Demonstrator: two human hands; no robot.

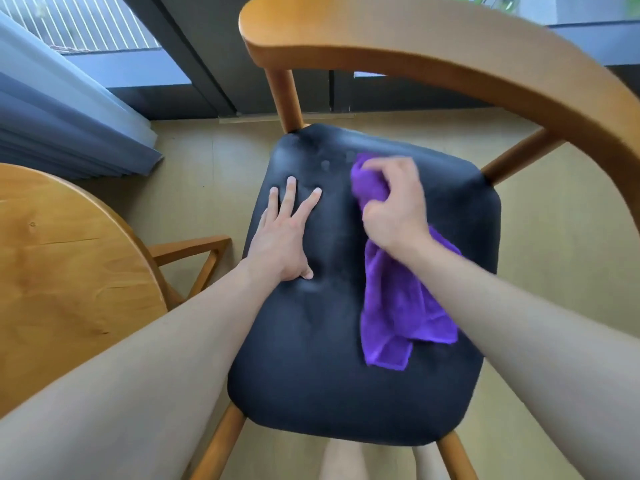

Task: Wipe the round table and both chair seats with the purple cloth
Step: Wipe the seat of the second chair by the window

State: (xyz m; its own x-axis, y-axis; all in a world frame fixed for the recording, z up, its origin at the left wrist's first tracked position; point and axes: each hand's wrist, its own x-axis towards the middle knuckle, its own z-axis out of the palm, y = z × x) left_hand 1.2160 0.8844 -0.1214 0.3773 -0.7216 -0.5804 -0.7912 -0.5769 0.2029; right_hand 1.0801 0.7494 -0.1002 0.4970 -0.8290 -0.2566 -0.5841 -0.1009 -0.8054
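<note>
**Dark chair seat, cloth and hands on it**

The black chair seat carries the purple cloth from two to four o'clock. The left hand lies flat at ten o'clock; the right hand grips the cloth's upper end.

I am in a home dining corner: a wooden chair with a dark padded seat fills the centre, a round wooden tabletop sits lower left, pleated curtains hang upper left beside floor-level windows.
</note>
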